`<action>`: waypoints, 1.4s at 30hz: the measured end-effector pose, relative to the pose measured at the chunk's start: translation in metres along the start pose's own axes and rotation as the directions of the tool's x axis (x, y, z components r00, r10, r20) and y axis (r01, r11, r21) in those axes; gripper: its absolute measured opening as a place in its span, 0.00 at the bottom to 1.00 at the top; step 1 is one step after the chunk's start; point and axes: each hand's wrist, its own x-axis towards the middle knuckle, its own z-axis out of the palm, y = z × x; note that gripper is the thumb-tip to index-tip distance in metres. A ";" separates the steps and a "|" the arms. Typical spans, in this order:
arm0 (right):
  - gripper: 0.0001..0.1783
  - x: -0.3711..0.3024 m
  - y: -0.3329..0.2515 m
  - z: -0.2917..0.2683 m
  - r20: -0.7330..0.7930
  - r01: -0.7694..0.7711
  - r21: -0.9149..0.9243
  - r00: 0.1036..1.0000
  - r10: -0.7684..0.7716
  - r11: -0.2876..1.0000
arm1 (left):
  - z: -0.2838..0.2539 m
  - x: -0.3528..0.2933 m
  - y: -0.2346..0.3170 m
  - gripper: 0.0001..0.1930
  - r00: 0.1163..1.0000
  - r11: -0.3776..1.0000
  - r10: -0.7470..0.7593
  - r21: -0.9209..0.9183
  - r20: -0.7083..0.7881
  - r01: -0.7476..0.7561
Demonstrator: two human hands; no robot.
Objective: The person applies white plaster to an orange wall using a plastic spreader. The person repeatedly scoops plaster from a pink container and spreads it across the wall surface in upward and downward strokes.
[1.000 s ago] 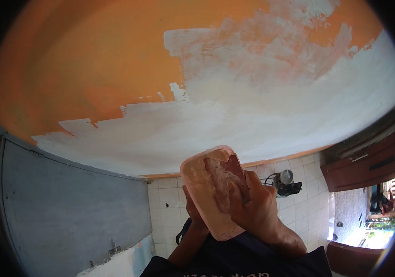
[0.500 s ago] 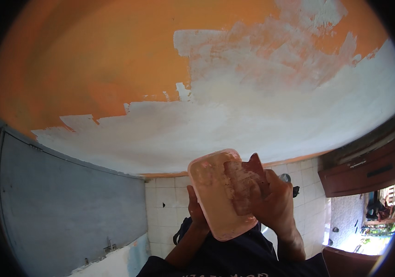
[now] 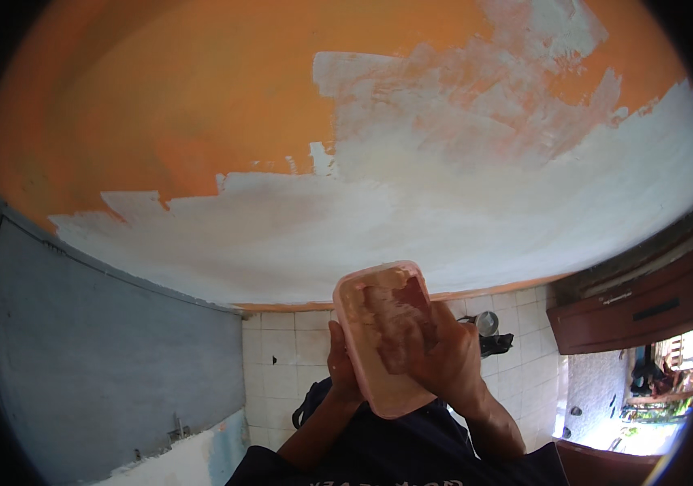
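Observation:
A pink, round-cornered plastic tray (image 3: 341, 316) is tilted in front of my body. My left hand (image 3: 344, 368) grips it along its left side, thumb up against the outer wall and the other fingers hidden beneath. Inside lies a layer of beige putty (image 3: 395, 397). My right hand (image 3: 452, 360) is closed on a flat reddish-brown putty scraper (image 3: 391, 320), smeared with pale putty, whose blade lies over the tray. Beyond the tray, the orange wall (image 3: 192, 105) is coated with whitish putty (image 3: 322, 227) across its lower and right parts, with ragged upper edges.
A grey door (image 3: 119, 340) borders the wall at left. Brown wooden furniture or a door (image 3: 630, 300) stands at right, near a bright opening. On the white tiled floor (image 3: 281, 389) are a round metal-looking container (image 3: 486, 323) and a black object (image 3: 496, 345).
My right hand has moved the scraper left, further across the tray, and its blade now sits lower over the putty. The view has shifted slightly, uncovering the floor container.

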 end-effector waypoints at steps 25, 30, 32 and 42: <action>0.06 -0.010 0.032 -0.019 0.006 -0.230 0.533 0.963 0.268 0.814 | 0.004 0.009 0.009 0.39 0.983 0.994 0.012 -0.109 0.183 0.008; 0.07 -0.008 0.025 -0.010 -0.042 -0.199 0.606 0.959 0.281 0.770 | 0.017 0.006 0.015 0.35 0.983 0.991 0.067 -0.129 0.169 -0.045; 0.09 -0.011 0.033 -0.011 0.026 -0.286 0.449 0.951 0.308 0.846 | 0.016 0.002 0.016 0.35 0.989 0.990 0.057 -0.138 0.135 -0.038; 0.05 -0.011 0.030 -0.007 -0.106 -0.082 0.445 0.984 0.144 0.892 | 0.001 0.004 0.011 0.35 0.994 0.982 0.032 -0.187 0.101 -0.013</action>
